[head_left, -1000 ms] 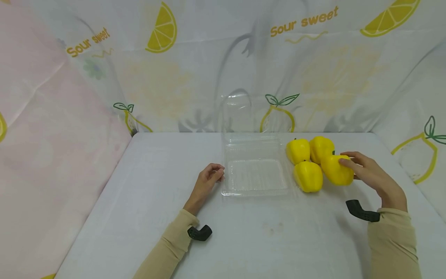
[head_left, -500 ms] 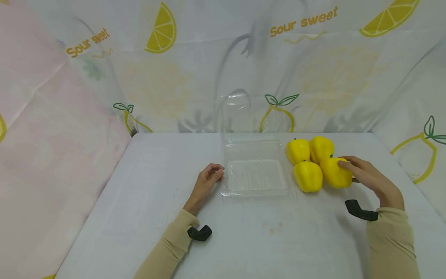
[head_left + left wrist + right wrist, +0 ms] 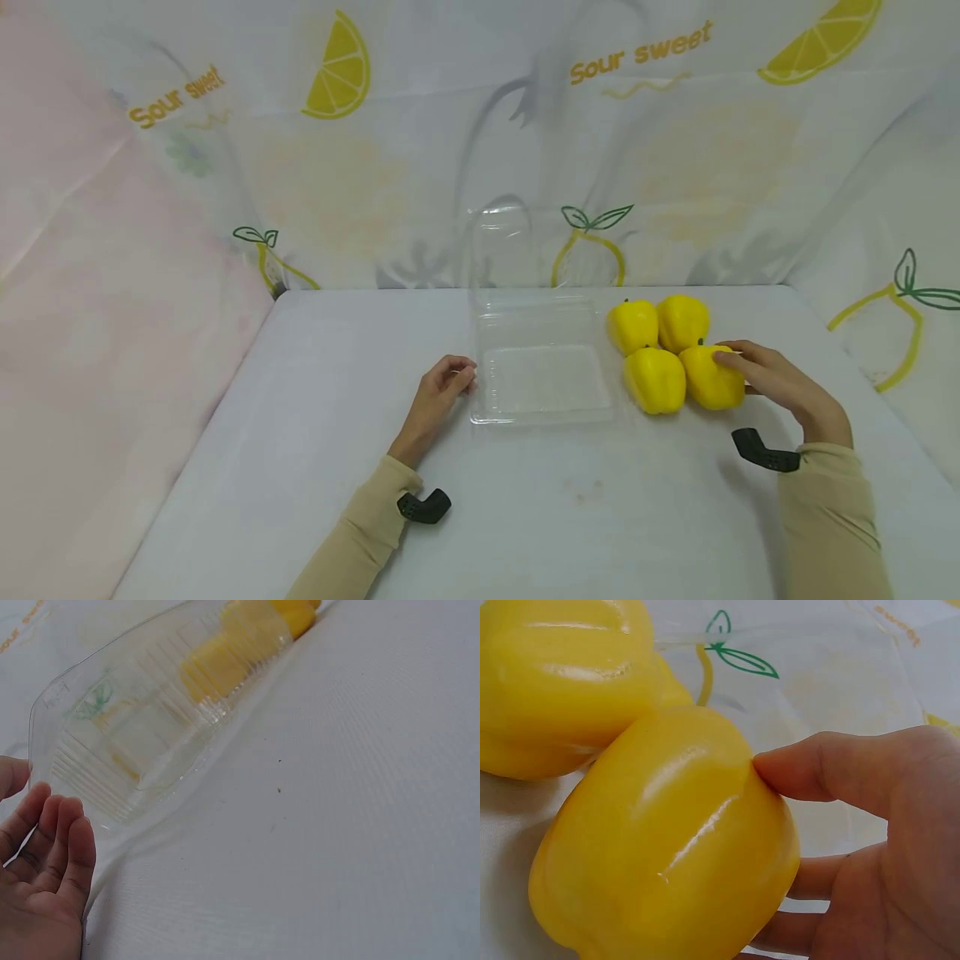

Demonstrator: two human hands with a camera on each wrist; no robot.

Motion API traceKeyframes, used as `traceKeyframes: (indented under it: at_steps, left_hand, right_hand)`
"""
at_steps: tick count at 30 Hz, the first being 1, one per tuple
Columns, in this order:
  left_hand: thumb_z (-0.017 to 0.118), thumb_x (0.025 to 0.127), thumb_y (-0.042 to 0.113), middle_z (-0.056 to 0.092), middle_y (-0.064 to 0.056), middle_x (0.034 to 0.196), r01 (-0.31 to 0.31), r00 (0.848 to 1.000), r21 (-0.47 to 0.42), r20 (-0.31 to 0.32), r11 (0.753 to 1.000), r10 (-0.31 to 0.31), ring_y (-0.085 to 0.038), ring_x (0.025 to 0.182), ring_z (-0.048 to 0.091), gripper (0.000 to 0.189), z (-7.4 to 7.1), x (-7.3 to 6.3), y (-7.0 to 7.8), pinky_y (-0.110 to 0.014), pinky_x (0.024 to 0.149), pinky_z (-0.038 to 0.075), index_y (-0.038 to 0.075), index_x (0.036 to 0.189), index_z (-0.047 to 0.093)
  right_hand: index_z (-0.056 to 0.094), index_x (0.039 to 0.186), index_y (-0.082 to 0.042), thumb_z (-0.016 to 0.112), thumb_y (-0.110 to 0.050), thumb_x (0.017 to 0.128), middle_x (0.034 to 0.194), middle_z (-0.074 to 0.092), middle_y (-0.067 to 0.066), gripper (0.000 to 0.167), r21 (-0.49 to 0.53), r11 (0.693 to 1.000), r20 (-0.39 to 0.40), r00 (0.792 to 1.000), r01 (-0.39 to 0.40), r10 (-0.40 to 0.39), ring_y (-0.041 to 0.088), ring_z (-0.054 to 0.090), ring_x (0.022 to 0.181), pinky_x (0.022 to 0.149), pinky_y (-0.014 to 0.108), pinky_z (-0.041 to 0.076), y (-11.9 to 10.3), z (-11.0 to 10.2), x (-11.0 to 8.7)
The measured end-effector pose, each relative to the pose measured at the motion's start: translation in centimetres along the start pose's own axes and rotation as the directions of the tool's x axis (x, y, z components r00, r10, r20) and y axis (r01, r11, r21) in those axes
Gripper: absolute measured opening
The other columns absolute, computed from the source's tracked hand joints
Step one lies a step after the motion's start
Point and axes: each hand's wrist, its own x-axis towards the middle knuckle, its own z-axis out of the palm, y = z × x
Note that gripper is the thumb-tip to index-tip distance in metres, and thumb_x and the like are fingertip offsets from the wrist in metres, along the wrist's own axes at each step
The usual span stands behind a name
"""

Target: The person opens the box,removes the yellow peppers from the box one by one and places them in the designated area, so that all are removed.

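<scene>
Four-lobed yellow bell peppers stand bunched together in the head view. My right hand holds the front right bell pepper from its right side, thumb on top and fingers round the far side. In the right wrist view this bell pepper leans close to a second bell pepper. Left of the bunch lies a clear plastic clamshell container, its lid raised at the back. My left hand holds its left edge; the left wrist view shows the thumb and fingertips there. Exact contact is hard to see.
Behind the held one are the front left bell pepper, the back left bell pepper and the back right bell pepper. A lemon-print curtain hangs behind the white table.
My right hand has lowered the bell pepper slightly and brought it left against the others. The left hand stays at the container's edge. The head view has shifted slightly.
</scene>
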Motion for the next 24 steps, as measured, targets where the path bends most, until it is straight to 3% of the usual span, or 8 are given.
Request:
traceKeyframes:
  at_steps: [8, 15, 24]
  left_hand:
    - [0.056, 0.095, 0.014, 0.06, -0.015, 0.091, 0.021, 0.999, -0.02, 0.032, 1.0, -0.021, -0.012, 0.08, 0.057, 0.023, -0.3, 0.0, 0.3, -0.022, 0.076, 0.05, -0.001, 0.112, 0.058]
    - [0.055, 0.095, 0.012, 0.059, -0.016, 0.09, 0.005, 0.999, 0.007, 0.036, 1.0, -0.005, -0.014, 0.08, 0.058, 0.022, -0.2, -1.0, 2.8, -0.024, 0.077, 0.051, -0.004, 0.111, 0.057]
    - [0.055, 0.095, 0.012, 0.06, -0.015, 0.092, 0.018, 0.999, 0.004, 0.037, 1.0, -0.018, -0.014, 0.081, 0.058, 0.022, -0.2, -1.1, 2.8, -0.024, 0.078, 0.051, -0.003, 0.111, 0.058]
  right_hand:
    - [0.021, 0.145, 0.005, 0.029, -0.054, 0.098, 0.145, 0.024, 0.034, 0.075, 0.02, 1.0, 0.007, 1.0, -0.004, 0.004, 0.047, 0.035, 0.124, 0.098, 0.058, 0.041, 0.1, 0.2, 0.3]
    - [0.021, 0.143, 0.007, 0.027, -0.051, 0.1, 0.142, 0.026, 0.035, 0.073, 0.031, 0.999, 0.012, 1.0, 0.005, -0.006, 0.048, 0.036, 0.122, 0.097, 0.058, 0.041, 0.3, 0.2, 0.6]
    - [0.018, 0.144, 0.009, 0.026, -0.051, 0.1, 0.143, 0.023, 0.036, 0.075, 0.047, 0.999, 0.02, 1.0, -0.013, 0.013, 0.05, 0.034, 0.124, 0.099, 0.058, 0.041, 0.3, 0.3, 0.8]
